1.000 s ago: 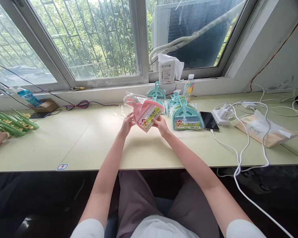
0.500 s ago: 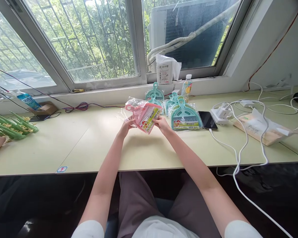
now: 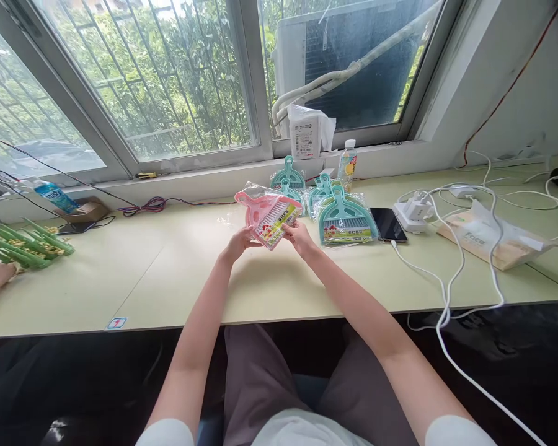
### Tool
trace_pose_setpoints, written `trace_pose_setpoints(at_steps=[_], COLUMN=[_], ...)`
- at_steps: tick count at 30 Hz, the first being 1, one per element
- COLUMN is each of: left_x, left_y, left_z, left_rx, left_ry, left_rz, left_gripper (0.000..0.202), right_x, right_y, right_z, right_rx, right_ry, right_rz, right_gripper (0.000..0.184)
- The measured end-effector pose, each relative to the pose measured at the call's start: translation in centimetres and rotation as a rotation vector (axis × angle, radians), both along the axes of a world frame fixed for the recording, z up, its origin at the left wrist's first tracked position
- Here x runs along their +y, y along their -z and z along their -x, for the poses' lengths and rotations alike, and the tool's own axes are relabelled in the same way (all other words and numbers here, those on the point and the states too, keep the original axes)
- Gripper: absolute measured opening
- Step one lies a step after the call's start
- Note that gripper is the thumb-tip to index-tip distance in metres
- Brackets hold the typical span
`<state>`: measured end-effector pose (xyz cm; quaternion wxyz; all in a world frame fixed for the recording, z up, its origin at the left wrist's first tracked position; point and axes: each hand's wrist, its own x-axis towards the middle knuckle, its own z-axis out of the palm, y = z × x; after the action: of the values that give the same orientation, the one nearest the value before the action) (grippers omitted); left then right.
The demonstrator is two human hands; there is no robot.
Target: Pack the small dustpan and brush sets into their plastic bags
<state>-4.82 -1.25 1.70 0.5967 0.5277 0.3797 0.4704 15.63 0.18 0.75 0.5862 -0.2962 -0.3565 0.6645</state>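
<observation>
Sits at a flat, pale table (image 3: 177, 285). Holds, tilted above it, a pink, fan-shaped plastic dustpan (image 3: 256, 207) in clear, crinkled film (image 3: 263, 189). Pinches its edges between fingers of left hand (image 3: 239, 244) and right hand (image 3: 301, 238). Bears straight, pale bristles (image 3: 270, 215) and a yellow-green label (image 3: 279, 225).

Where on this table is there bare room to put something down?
The widest free patch lies between the green stems and the left hand, in front of the bundled cable. A smaller one lies between the right forearm and the white cables. It's crowded around the teal dustpan sets, phone and tissue pack.
</observation>
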Motion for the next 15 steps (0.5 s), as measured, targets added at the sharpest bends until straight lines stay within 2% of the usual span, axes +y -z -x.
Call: trace_pose_setpoints(at_steps=[4, 11, 15], left_x=[-0.3, -0.63, -0.78], left_y=[-0.43, -0.55, -0.42], left_z=[0.07, 0.24, -0.13], left_rx=[-0.007, 0.054, 0.057], left_ry=[-0.016, 0.049, 0.11], left_rz=[-0.008, 0.03, 0.042], left_gripper=[0.04, 0.046, 0.048], right_x=[0.04, 0.45, 0.14], right_y=[-0.1, -0.36, -0.43], right_z=[-0.13, -0.85, -0.61], right_rx=[-0.031, -0.096, -0.073], right_ry=[-0.027, -0.106, -0.07], right_rz=[-0.037, -0.051, -0.062], right_gripper=[0.018, 0.019, 0.021])
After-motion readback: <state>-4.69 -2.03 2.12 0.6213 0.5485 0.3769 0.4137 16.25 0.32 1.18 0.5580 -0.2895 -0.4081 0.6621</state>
